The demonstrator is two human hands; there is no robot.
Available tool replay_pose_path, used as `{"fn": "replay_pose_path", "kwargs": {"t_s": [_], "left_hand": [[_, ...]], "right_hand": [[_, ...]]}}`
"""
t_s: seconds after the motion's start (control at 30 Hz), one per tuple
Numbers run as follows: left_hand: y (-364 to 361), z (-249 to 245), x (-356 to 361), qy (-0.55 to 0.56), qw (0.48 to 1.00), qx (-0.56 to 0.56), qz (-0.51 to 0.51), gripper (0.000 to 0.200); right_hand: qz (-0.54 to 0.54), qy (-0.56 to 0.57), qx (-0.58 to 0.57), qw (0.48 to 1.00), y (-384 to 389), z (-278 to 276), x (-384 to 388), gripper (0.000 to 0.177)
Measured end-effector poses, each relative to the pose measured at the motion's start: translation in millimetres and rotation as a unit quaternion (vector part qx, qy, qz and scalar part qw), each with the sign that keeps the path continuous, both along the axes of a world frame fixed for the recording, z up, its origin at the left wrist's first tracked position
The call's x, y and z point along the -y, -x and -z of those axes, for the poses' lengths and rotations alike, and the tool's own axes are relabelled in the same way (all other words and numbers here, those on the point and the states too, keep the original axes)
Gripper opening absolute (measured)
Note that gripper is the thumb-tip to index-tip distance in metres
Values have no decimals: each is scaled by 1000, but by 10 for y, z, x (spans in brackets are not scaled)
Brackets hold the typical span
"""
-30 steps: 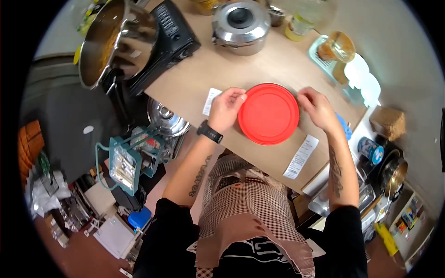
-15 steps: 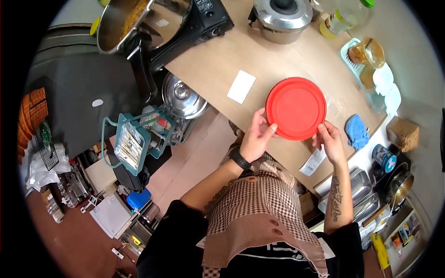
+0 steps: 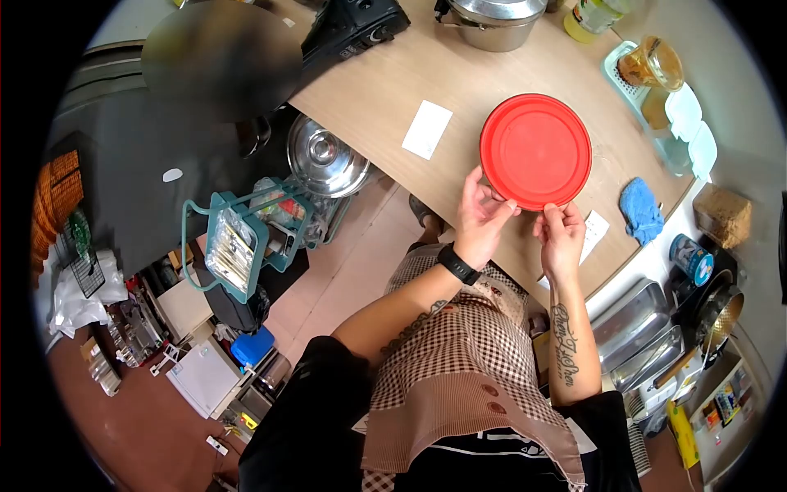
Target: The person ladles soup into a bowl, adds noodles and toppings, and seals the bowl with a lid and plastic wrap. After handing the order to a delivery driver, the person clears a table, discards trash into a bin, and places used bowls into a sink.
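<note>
Well to the left of the red lid lies a shiny steel lid, past the edge of the wooden table. Nearer the red lid, on its left, a white paper lies flat on the tabletop. The left hand is partly closed at the red lid's near-left rim, thumb at the edge and fingers curled under, keeping hold of it. The red lid faces up above the table. The right hand is mostly closed, fingertips bunched at the red lid's near rim; whether they pinch or merely touch, I cannot tell. A printed slip lies just beyond that hand, and a blue cloth rests to the red lid's right.
</note>
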State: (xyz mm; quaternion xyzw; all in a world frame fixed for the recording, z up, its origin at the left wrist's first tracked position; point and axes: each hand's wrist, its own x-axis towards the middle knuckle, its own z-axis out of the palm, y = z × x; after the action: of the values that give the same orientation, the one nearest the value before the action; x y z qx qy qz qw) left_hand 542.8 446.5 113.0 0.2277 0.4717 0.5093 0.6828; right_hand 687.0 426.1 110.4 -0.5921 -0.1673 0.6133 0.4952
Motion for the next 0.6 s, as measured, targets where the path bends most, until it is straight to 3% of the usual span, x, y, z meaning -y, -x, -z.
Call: {"fn": "replay_pose_path", "kwargs": {"t_s": [0.1, 0.37, 0.47, 0.6], "left_hand": [[-52, 3, 32, 14, 1000, -17, -18, 68], [-108, 62, 56, -7, 999, -19, -25, 57], [38, 29, -82, -7, 999, -53, 7, 43], [-37, 161, -151, -46, 992, -118, -6, 22]], "right_hand": [[64, 7, -8, 998, 136, -21, 39, 10], [19, 17, -32, 999, 248, 11, 12, 13], [-34, 25, 21, 999, 169, -25, 1, 19], [13, 32, 14, 999, -51, -41, -72, 27]]}}
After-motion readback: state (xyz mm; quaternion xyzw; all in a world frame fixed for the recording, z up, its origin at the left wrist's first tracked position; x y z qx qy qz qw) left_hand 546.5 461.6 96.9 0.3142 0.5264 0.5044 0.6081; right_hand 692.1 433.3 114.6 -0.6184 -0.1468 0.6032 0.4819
